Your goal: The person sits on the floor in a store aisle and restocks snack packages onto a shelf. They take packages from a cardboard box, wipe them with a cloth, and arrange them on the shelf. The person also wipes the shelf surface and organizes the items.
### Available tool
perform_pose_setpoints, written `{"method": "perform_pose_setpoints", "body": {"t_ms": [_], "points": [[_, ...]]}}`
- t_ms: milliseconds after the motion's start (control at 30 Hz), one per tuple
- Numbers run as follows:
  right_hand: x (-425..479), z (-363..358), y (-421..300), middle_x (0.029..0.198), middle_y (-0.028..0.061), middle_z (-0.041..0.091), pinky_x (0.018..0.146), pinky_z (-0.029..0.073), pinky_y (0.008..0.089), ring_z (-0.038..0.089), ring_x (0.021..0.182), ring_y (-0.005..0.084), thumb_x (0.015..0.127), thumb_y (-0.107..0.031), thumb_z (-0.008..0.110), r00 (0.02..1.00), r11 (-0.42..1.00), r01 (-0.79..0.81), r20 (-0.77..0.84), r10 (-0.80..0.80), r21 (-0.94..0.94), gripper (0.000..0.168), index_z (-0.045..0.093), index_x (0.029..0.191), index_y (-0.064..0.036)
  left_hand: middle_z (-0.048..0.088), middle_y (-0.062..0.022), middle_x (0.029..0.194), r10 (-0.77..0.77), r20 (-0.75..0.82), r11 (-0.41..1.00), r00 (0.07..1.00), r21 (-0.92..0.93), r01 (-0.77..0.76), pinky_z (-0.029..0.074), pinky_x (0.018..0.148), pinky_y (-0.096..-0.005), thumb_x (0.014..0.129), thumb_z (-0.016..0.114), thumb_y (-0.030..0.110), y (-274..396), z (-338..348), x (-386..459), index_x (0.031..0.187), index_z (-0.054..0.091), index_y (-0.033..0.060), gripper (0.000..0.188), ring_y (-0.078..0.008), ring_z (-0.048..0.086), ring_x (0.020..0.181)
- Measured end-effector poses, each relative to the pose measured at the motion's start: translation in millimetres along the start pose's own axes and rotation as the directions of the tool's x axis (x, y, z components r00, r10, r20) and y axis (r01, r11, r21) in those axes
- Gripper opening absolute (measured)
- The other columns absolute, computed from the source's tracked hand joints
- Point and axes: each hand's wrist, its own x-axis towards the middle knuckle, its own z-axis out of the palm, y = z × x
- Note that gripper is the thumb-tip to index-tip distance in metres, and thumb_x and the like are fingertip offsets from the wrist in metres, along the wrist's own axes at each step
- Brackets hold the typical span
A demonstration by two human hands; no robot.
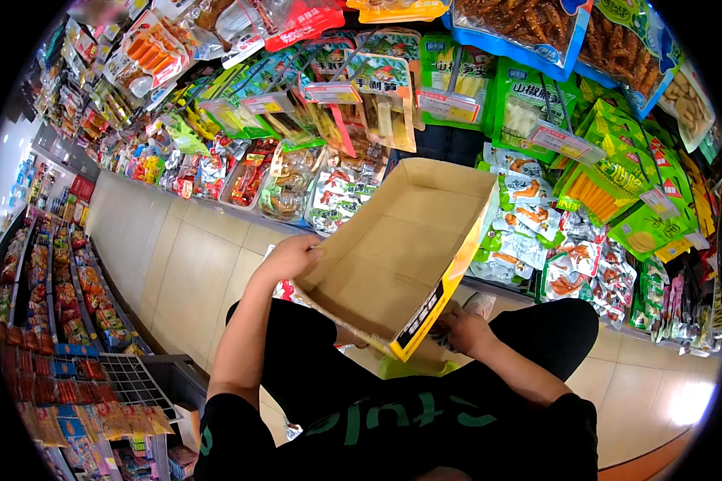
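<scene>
An open, shallow cardboard box point(391, 258) is tilted over my lap, bare brown inside, with a yellow and black printed outer wall. My left hand point(292, 258) grips its left rim, thumb on the upper edge. By the printed wall, at the lower right, is my right hand point(466, 330) with its fingers curled. Its fingertips are partly hidden, so whether it holds the box or something else cannot be told. Beyond the box, on the low shelf, lie white and green packets of snacks point(520, 210). A compartment of small white packets point(337, 195) is just left of the box.
Hanging snack bags point(385, 99) on hooks with price tags point(448, 107) overhang the shelf. A green thing point(415, 365), perhaps a stool, shows between my legs. Tiled floor point(198, 258) runs left to another snack rack point(66, 288). A wire grid point(138, 379) stands at lower left.
</scene>
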Motion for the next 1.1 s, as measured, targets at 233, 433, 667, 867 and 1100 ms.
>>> {"method": "perform_pose_setpoints", "body": {"t_ms": [233,433,667,867,1100], "points": [[5,29,13,0.096,0.0122,0.06,0.074,0.05,0.0422,0.06,0.086,0.0334,0.073,-0.01,0.057,0.984,0.99,0.119,-0.144,-0.107,0.078,0.029,0.06,0.101,-0.006,0.065,-0.0167,0.082,-0.228,-0.034,0.951,0.973,-0.221,0.215,0.047,0.07,-0.0379,0.086,0.06,0.026,-10,57,22,0.103,0.065,0.0036,0.029,-0.0265,0.064,0.078],[12,30,20,0.092,0.018,0.062,0.071,0.05,0.0434,0.061,0.082,0.0341,0.072,-0.011,0.056,0.998,0.997,0.061,-0.039,-0.059,0.054,0.024,0.061,0.094,-0.001,0.067,-0.0195,0.093,-0.21,-0.133,0.977,0.969,-0.066,0.203,0.048,0.078,-0.0422,0.088,0.058,0.03,-15,92,38,0.104,0.064,0.0065,0.029,-0.0354,0.064,0.089],[12,31,36,0.091,0.0242,0.063,0.074,0.05,0.0447,0.062,0.086,0.0378,0.075,-0.014,0.057,0.992,0.979,0.078,-0.114,-0.057,0.186,0.024,0.061,0.092,0.003,0.064,-0.0233,0.096,-0.248,-0.13,0.968,0.96,-0.07,0.241,0.047,0.081,-0.0465,0.088,0.056,0.028,22,123,26,0.103,0.061,0.004,0.028,-0.0409,0.06,0.095],[4,-32,15,0.094,0.0277,0.061,0.08,0.048,0.0491,0.059,0.09,0.0441,0.077,-0.011,0.06,0.931,0.893,-0.171,-0.229,0.285,0.415,0.06,0.037,0.131,-0.004,0.064,-0.0237,0.092,-0.29,-0.187,0.954,0.939,0.017,0.298,0.046,0.077,-0.05,0.089,0.053,0.025,51,96,-30,0.097,0.059,0.0025,0.025,-0.0429,0.059,0.091],[2,-43,-2,0.08,0.0289,0.062,0.072,0.047,0.05,0.06,0.076,0.0446,0.071,-0.008,0.06,0.95,0.936,-0.169,-0.204,0.239,0.308,0.086,0.016,0.144,-0.001,0.063,-0.0255,0.085,-0.291,-0.177,0.925,0.94,0.197,0.324,0.048,0.073,-0.0522,0.087,0.048,0.023,71,62,-50,0.097,0.058,0.0013,0.026,-0.0441,0.061,0.081]]}}
